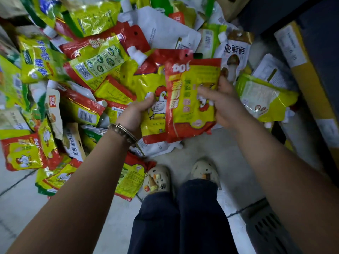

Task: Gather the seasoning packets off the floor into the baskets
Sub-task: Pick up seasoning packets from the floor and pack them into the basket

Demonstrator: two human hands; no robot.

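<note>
My left hand (136, 111) grips a chicken packet (146, 85) at its lower left edge, thumb on the face and the other fingers curled behind. My right hand (226, 105) grasps a red packet (185, 114) by its right side, fingers (203, 90) laid across the front. The red packet sits in front of the chicken packet and covers its right part. I hold both over the near edge of the pile (88, 70), which spreads across the floor (185, 153) from my left to well ahead, with yellow, red, green and white pouches lying over one another. A mushroom pouch (234, 55) lies just past my right hand. A bracelet (122, 132) circles my left wrist. My shoes (157, 178) stand on bare floor beside the pile. A box (310, 92) runs along the right. A dark slotted thing (269, 228) shows low right; I cannot tell whether it is a basket.
</note>
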